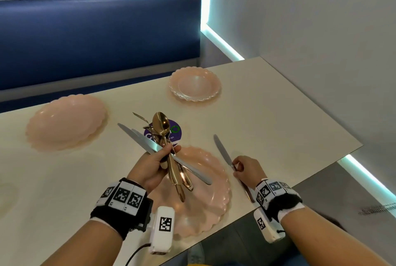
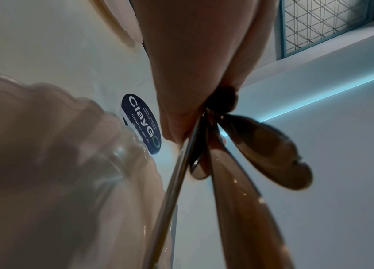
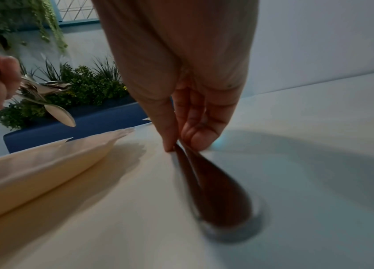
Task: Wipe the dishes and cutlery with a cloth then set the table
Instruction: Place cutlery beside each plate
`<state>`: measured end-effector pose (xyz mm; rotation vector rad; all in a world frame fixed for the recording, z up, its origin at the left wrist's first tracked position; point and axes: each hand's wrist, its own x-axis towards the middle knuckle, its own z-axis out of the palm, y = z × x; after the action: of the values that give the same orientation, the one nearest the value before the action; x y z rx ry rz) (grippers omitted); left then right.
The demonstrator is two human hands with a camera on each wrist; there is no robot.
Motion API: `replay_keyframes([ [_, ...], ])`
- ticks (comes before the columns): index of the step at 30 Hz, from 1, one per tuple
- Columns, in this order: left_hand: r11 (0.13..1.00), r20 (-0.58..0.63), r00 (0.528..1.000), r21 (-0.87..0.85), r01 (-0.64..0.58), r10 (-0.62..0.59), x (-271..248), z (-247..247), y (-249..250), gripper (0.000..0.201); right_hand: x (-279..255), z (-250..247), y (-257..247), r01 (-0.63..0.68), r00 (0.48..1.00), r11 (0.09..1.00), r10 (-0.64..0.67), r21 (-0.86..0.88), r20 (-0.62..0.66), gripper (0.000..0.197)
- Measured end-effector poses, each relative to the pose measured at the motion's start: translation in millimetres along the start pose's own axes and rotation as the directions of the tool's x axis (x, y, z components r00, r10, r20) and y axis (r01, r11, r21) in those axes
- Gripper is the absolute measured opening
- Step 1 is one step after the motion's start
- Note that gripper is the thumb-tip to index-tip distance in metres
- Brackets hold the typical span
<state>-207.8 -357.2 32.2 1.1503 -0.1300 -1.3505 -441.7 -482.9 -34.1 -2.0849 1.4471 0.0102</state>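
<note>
Knife (image 1: pixel 222 151) on table (image 1: pixel 278 120) pinched by right hand (image 1: pixel 246 169), left hand (image 1: pixel 153 165) gripping cutlery bundle (image 1: pixel 169 152), seemingly spoons, knives

Three plates and a knife on the table (image 1: pixel 267 115)
Near plate (image 1: pixel 214 201) in front; knife (image 1: pixel 222 152) just right of it; far plates (image 1: pixel 66 122) (image 1: pixel 195 84) behind, sticker (image 1: pixel 175 135) between

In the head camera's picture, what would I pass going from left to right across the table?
Pink scalloped plate at far left → left hand gripping a bundle of gold and silver cutlery → silver knife lying on the table → right hand pinching that knife's handle.
</note>
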Motion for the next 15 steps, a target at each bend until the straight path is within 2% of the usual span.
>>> replay_keyframes([
  [6, 1.0, 0.014, 1.0, -0.008, 0.012, -0.011, 0.1, 0.1, -2.3, 0.015, -3.6, 3.2, -1.1, 0.046, 0.999, 0.999, -0.046, -0.015, -0.005, 0.026],
  [15, 1.0, 0.043, 0.999, -0.012, 0.012, -0.011, -4.7, 1.4, 0.3, 0.013, -1.4, 1.6, -2.3, 0.018, 1.0, 0.999, -0.017, -0.034, 0.027, 0.03],
])
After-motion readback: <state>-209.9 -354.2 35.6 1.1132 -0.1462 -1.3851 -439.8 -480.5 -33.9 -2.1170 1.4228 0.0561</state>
